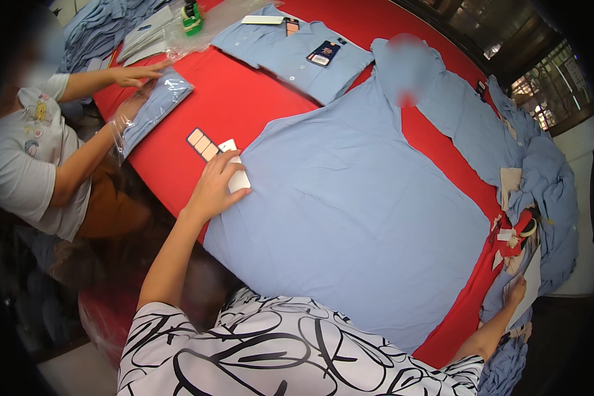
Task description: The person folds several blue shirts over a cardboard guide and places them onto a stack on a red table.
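A light blue shirt (350, 218) lies spread out on the red-covered table in front of me. At its left edge, my left hand (212, 187) curls its fingers and thumb about a small white card (239, 179). Beside that card is a dark-edged tag (202, 144) with pale panels. Far to the right, my right hand (516, 290) is closed on the edge of a white card sheet (529, 280). The sheet is next to a heap of blue garments (551, 198), and part of it is hidden by the hand.
At the left, a co-worker's hands (135, 99) rest on a folded blue shirt in clear plastic (162, 105). Folded shirts with tags (310, 66) lie at the back. A green tape dispenser (191, 18) stands near plastic bags. A tape roll (528, 228) sits at the right.
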The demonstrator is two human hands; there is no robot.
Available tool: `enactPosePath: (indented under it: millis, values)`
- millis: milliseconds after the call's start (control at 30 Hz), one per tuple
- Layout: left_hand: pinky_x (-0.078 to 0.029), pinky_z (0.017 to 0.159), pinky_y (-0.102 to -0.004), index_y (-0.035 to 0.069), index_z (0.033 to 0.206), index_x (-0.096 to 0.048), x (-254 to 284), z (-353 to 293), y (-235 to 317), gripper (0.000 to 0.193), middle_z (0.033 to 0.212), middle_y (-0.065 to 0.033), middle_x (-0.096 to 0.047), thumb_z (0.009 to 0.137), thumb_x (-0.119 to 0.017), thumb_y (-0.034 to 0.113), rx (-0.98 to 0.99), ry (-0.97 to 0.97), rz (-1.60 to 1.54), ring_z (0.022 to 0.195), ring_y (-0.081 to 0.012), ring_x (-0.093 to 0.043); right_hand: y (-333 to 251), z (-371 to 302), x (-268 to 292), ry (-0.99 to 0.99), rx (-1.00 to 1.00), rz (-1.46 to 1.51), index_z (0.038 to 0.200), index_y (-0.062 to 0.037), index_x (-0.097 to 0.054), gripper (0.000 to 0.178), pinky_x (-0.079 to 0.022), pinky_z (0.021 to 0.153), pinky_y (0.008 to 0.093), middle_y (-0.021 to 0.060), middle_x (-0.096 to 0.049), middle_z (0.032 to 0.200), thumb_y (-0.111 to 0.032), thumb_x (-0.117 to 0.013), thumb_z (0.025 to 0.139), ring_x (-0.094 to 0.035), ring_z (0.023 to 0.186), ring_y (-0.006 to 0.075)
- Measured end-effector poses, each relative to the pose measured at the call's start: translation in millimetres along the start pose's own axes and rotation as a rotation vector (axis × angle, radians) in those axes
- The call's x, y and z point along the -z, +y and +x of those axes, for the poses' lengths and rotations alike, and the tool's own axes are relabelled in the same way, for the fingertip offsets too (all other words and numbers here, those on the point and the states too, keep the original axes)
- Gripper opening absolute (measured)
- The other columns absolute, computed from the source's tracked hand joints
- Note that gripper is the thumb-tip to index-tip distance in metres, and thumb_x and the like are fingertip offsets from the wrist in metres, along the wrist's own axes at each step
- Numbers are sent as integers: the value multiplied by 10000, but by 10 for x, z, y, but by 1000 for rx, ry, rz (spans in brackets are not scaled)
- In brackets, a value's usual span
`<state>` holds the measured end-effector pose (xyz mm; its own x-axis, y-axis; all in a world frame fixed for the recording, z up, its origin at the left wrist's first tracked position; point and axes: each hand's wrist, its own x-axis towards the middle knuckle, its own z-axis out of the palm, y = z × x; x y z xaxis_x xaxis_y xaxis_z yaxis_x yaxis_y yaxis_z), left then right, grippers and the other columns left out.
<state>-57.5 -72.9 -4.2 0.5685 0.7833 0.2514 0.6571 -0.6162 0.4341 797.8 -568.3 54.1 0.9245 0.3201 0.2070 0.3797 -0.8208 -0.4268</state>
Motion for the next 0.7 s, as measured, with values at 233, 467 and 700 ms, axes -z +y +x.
enactPosePath:
  millis: [233,467,700]
  values:
    - [-470,1013,-438,37,1009,-652,259,-101,-281,173,1074,-110,-688,840,-669,69,-126,355,293,1040,-282,-655,-598,-306,-83,120,-60,-408,1300,10,-547,402,-476,934,461,287,-635,1177,-185,-390,986,-599,1099,465]
    - [-465,804,-423,40,920,-643,104,-197,-303,111,848,-78,-637,872,-672,135,524,343,-131,833,-274,-610,-143,-411,92,12,13,-508,1335,-9,-550,508,-452,1001,416,252,-617,1260,-14,-418,844,-591,1175,404]
    - [-397,685,-365,51,781,-572,-196,-363,-170,232,765,-67,-558,859,-703,226,351,409,-45,762,-231,-528,-127,-600,-112,21,25,-378,1381,-11,-518,576,-416,1056,385,233,-587,1323,26,-403,818,-565,1238,356]
